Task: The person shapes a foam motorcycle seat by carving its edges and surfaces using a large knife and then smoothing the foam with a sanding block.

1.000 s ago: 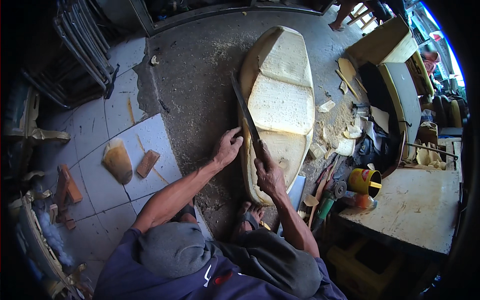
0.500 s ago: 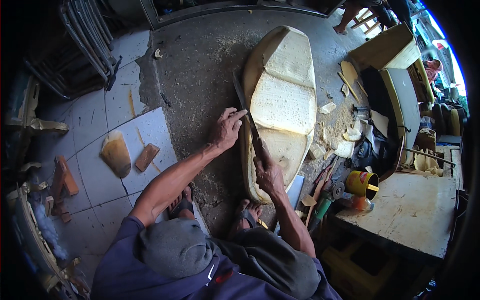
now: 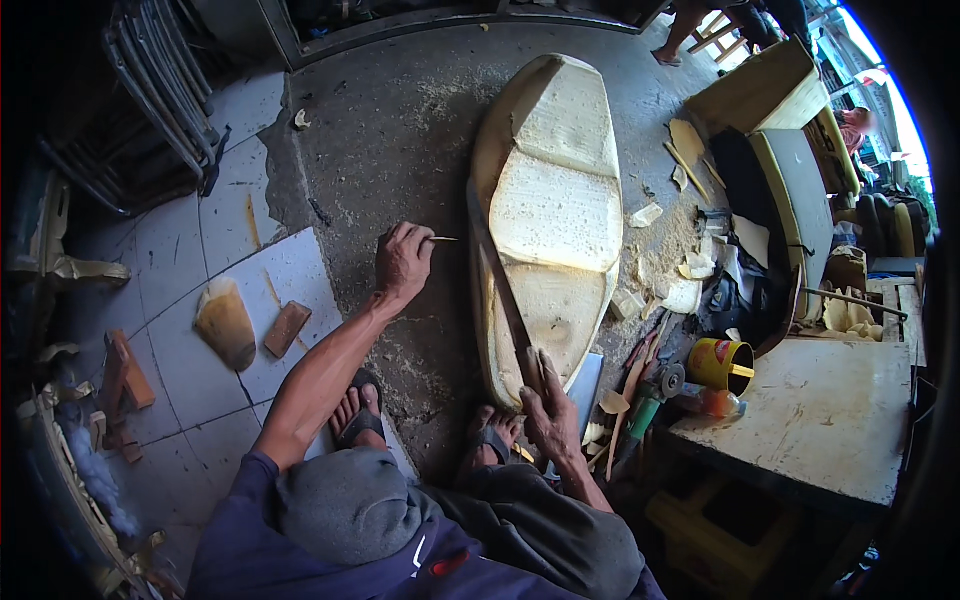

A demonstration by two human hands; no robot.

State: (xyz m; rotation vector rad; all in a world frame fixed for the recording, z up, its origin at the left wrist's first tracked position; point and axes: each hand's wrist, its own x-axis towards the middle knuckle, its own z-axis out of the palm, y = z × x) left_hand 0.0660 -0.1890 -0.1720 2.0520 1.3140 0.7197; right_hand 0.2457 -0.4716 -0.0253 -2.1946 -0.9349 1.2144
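Note:
A long, cream, shaped foam seat pad (image 3: 555, 210) stands on the dusty concrete floor, with its lower end by my sandaled right foot. My left hand (image 3: 405, 262) is raised left of the foam, pinched on a thin pale sliver (image 3: 444, 239). My right hand (image 3: 548, 412) grips the handle end of a long dark blade (image 3: 508, 300), which lies along the left side of the foam's face.
Cracked tiles (image 3: 210, 400) with foam and wood blocks lie left, below stacked metal frames (image 3: 150, 90). Right are foam scraps (image 3: 683, 295), padded seats (image 3: 790, 200), an angle grinder (image 3: 645, 405), a yellow can (image 3: 722, 365) and a low table (image 3: 790, 430). Other people (image 3: 680, 35) are at the back.
My left hand has moved left, away from the blade and foam, and now shows the sliver. My right hand and the blade have slid down toward me.

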